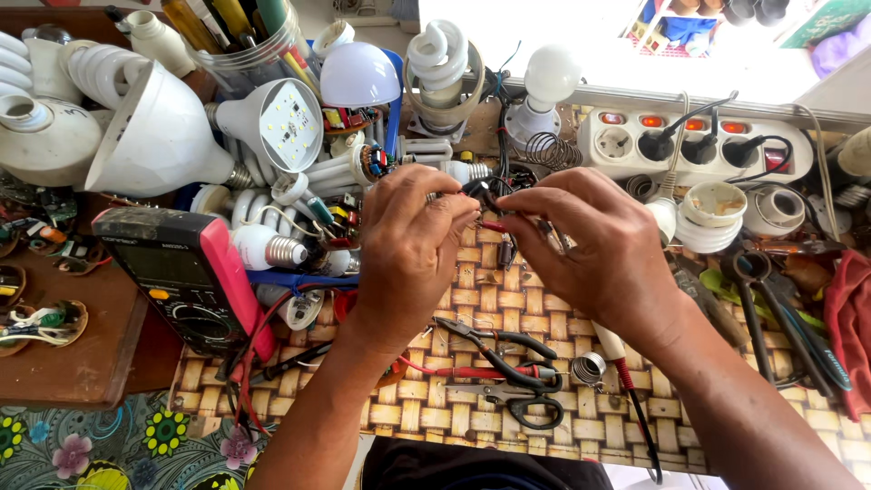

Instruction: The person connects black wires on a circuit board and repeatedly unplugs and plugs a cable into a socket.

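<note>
Fingertips of the left hand (pixel 413 240) and right hand (pixel 590 240) are pinched nearly together over the middle of the bench, both closed down on a tangle of thin wires (pixel 485 195) with a bit of red lead poking out between them (what exactly sits inside the pinch is too small to tell, the fingers cover most of it). That wire bundle hangs just above the woven mat (pixel 454 399), right in front of the pile of bulbs. Below the hands on the mat lie black-handled pliers (pixel 494 349), a pair of scissors (pixel 526 404), a little coil spring (pixel 588 367) and a red-tipped probe (pixel 617 358) running out from under the right wrist. Off to the left a multimeter with a pink side (pixel 186 277) leans on the mat's edge, red and black leads trailing down from it. Behind the hands it's pure clutter: a spiral bulb (pixel 437 50), a round white bulb (pixel 549 77), an opened LED bulb with its chip board showing (pixel 286 118), a big white cone housing (pixel 159 136). A white power strip (pixel 699 141) with lit switches sits at the back right, plugs in it, and more pliers (pixel 753 299) lie to the right beside a red cloth (pixel 848 318).
</note>
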